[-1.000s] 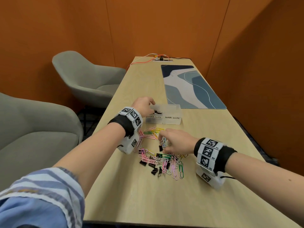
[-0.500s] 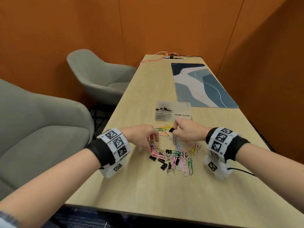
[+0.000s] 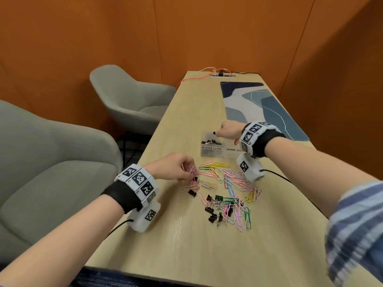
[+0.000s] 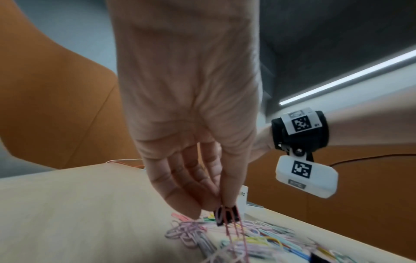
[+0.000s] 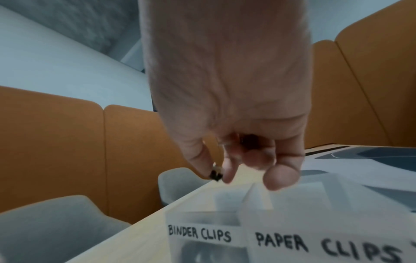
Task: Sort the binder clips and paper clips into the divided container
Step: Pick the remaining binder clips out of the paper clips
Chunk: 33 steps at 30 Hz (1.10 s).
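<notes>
Binder clips (image 3: pixel 209 198) are light and stiff, tangled among paper clips (image 3: pixel 232 179) on the worktop (image 3: pixel 207 249). Our left hand (image 3: pixel 176 168) pinches one snagged (image 4: pixel 226 214); our right hand (image 3: pixel 229 130) pinches another (image 5: pixel 216 174) over the container (image 3: pixel 209 151). We grip the body.

I get even, fairly bright room light; a ceiling light strip (image 4: pixel 351 74) glows in the left wrist view. The desk (image 3: pixel 186 235) shows a soft sheen and faint shadows. My head view bends at the edges, and both wrist views smear with blur near the fingers (image 5: pixel 279 176).
</notes>
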Tool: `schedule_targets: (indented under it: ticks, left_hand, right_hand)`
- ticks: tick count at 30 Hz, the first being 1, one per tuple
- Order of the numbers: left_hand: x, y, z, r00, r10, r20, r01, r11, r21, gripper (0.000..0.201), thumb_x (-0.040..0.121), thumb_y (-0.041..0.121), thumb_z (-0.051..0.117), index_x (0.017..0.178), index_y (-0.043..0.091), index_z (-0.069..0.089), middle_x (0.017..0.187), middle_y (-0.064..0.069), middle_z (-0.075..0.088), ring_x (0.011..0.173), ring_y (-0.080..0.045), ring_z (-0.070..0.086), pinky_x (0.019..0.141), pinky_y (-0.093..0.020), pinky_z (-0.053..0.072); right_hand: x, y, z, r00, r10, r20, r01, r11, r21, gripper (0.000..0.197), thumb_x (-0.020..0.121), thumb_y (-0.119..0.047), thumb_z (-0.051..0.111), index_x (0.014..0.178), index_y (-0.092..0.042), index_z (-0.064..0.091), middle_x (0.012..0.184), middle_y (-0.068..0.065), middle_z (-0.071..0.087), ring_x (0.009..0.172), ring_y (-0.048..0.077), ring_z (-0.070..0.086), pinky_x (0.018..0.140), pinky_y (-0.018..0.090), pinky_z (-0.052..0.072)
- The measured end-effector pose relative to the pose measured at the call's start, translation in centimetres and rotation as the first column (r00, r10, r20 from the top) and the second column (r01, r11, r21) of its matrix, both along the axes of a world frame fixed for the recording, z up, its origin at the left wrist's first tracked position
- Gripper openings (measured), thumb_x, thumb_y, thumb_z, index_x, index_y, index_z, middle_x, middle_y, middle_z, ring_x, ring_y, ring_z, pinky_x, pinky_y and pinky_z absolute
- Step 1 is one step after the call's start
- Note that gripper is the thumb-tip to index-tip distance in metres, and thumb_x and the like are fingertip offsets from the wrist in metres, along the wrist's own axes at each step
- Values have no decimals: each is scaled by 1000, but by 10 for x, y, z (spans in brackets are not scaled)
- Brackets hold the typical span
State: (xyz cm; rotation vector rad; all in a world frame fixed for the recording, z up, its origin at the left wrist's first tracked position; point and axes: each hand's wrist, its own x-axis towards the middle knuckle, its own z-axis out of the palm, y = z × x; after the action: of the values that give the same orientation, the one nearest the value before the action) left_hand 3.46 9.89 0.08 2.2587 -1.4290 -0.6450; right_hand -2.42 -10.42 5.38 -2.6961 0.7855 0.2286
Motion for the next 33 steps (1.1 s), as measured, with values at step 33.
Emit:
schedule_targets:
  ticks: [33]
  left_hand:
    - [-20,-11,-15,960,-36,276,26,999,41,32,82,29,67,112,18,62,110,-5,57,84,-14,50,77,-24,39]
  right_hand:
    - [-81,61,-49,946,243,213,-303,898,320,29,87,-1,45,95,-16,68,77,0,61,67,14,58,64,23,48]
